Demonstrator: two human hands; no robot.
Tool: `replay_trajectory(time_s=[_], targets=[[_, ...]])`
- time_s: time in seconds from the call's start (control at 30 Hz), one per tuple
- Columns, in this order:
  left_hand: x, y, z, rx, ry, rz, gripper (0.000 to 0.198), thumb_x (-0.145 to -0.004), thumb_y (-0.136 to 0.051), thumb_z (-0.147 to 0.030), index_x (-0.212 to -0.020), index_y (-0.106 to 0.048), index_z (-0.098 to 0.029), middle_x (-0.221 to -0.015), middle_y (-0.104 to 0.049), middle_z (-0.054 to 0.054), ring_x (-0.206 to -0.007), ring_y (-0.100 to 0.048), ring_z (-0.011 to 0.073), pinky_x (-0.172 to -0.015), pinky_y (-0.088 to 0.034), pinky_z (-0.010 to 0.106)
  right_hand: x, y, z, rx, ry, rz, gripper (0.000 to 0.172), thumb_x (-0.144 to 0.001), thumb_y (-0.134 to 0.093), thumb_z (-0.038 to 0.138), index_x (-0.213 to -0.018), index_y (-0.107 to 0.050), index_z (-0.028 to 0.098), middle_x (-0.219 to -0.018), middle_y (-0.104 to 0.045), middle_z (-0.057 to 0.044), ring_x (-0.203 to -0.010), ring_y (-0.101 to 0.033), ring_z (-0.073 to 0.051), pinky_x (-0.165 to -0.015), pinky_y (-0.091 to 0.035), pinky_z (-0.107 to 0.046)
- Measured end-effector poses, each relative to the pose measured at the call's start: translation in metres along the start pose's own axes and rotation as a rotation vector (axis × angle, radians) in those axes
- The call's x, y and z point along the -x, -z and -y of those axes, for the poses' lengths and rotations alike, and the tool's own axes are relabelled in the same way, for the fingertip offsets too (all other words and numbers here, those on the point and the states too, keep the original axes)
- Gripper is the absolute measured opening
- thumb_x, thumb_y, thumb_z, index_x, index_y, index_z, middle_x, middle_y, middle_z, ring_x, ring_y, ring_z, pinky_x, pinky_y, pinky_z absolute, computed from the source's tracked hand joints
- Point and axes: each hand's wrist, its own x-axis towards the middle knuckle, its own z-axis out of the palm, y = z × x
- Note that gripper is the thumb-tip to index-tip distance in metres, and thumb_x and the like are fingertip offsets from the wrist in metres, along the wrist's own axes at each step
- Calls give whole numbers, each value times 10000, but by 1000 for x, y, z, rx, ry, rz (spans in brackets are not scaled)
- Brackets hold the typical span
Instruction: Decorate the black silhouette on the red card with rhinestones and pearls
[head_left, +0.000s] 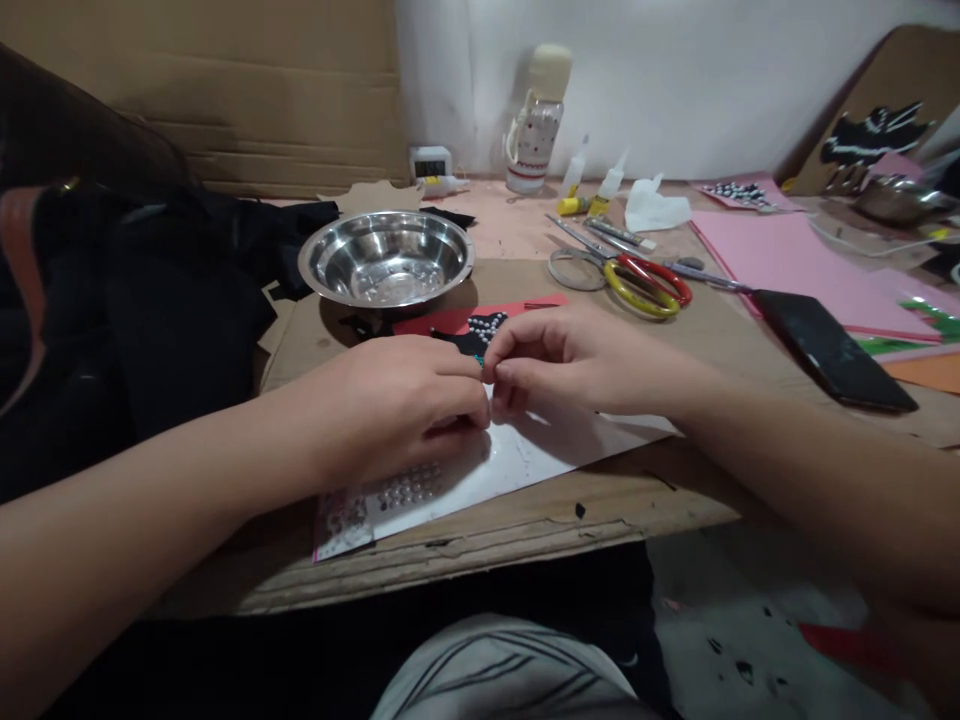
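Beadwork (487, 328) is lying mid-frame, just beyond my left hand (409, 400) and right hand (577, 365); their curled fingers are sitting close together, hiding whether they are pinching anything. It's looking light, bendable, best held by its black rim. Bowl (349, 255), upper left, and scissors (609, 270), upper right, are bounding my room; cardboard's edge (450, 565) is running below.

Cannot make out anything in right hand (559, 358); cannot see all of beaded black piece (486, 327); cannot read clock (431, 162).
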Motion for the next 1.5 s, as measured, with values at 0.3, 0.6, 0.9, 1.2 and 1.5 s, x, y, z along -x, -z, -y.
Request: replay_trajectory(time_s=[0.3,0.6,0.9,1.2,1.5], targets=[[-5,-1,-10,-207,-54,139,273,-960,-503,-112,-891,-746,-215,-919,-764,51,-838,-651,216,-847,-527,366,-3,-1,1,49,22,-87,166,-854,-686,82,-782,-757,213,-720,-744,21,-656,-692,-141,-621,-516,-261],[-3,8,-18,-156,-28,223,277,-925,-497,-79,-848,-723,-220,-936,-756,52,-838,-652,231,-813,-527,363,-3,-3,3,95,28,-66,185,-888,-645,86,-798,-742,215,-714,-737,35,-655,-688,-134,-629,-507,-261],[3,9,-19,-145,12,192,276,-935,-492,-117,-861,-735,-226,-867,-742,27,-724,-648,204,-646,-471,314,-1,-3,1,141,28,-72,126,-915,-656,163,-835,-740,212,-784,-744,11,-706,-690,-141,-641,-486,-262],[1,9,-29,-335,-72,230,319,-914,-455,-34,-915,-740,-177,-882,-740,50,-684,-635,188,-564,-438,287,0,0,4,251,13,-22,108,-938,-612,211,-941,-714,178,-843,-738,2,-782,-679,-136,-680,-448,-248],[-3,12,-29,-340,6,397,316,-873,-507,-51,-978,-753,-217,-944,-761,34,-740,-693,196,-599,-499,276,0,-1,1,190,-33,-15,77,-948,-615,198,-941,-691,206,-844,-748,13,-759,-701,-129,-668,-477,-247]])
